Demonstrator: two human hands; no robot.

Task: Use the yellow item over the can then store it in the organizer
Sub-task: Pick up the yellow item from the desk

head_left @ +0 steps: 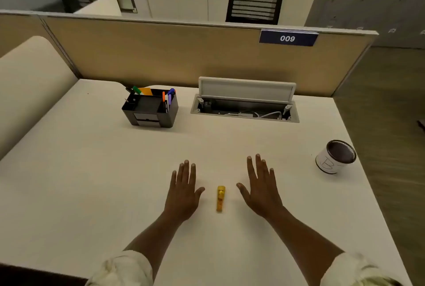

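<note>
Our left hand [182, 190] and right hand [261, 188] lie flat on the desk [92, 182], fingers spread wide and holding nothing. Between our thumbs, touching neither, lies the yellow item [220, 198]. Well beyond our right fingertips, off to the right, stands the can [336, 156]. Far past our left fingertips sits the organizer [150, 108] with pens.

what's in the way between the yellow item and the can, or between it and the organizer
Nothing visible. The yellow item lies on bare desk between the left hand and right hand. Open desktop runs from it to the can at far right and to the organizer at far left.
</note>
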